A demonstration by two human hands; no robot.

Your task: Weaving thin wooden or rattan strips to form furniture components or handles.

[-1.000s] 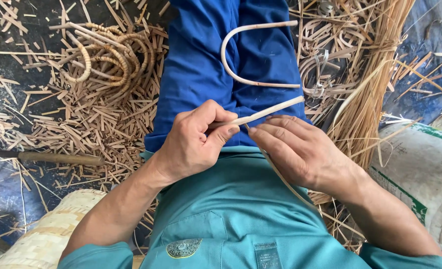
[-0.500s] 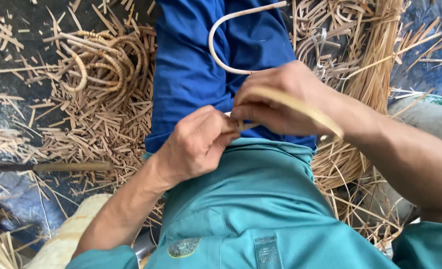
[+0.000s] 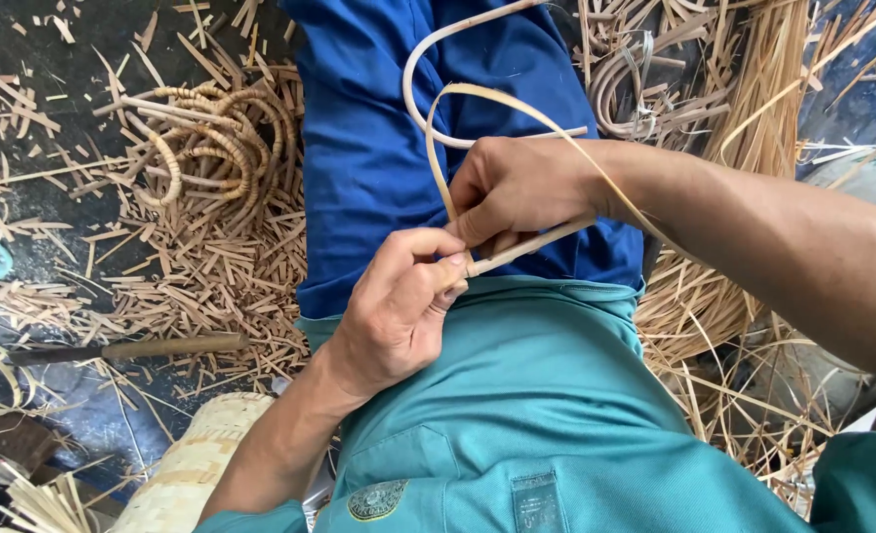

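Now the right hand (image 3: pixel 517 192) sits lower and nearer to the left hand (image 3: pixel 398 311) than half a second ago, and the flat strip (image 3: pixel 517 104) that lay across its knuckles rises in a loop above it. The bent cane (image 3: pixel 418 94) on the lap shows more of its curve than before.

The person sits on a dark floor (image 3: pixel 33 128) covered with cut splints (image 3: pixel 201 266). A bundle of wrapped rings (image 3: pixel 211 138) lies at the left, a knife (image 3: pixel 122 348) with a wooden handle below it, and a woven basket (image 3: pixel 186 474) beside the left arm. Long straw (image 3: pixel 754 118) is piled at the right.

The left fingers (image 3: pixel 448 271) are closed narrow and pinch the end of a thin stick (image 3: pixel 527 247) over the lap. The right fingers (image 3: pixel 477 222) are also closed, gripping the same stick and the strip just above the left thumb. The two hands touch each other.
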